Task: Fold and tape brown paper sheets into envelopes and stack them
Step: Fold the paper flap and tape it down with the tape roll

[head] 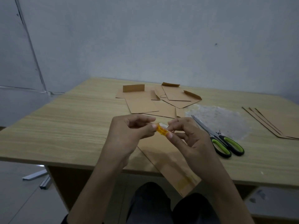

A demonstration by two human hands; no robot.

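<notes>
Aloft, tape point(161, 130) pinched between fingers point(170, 135)

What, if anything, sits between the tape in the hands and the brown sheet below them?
Nothing visible does. The left hand and right hand pinch the tape strip over the brown sheet. The scissors lie off to the right, out of the path.

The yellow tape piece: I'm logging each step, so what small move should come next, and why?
Probably lower the tape piece onto the brown paper directly beneath and press it down: left hand and right hand each pinch an end, held just above that paper.
</notes>
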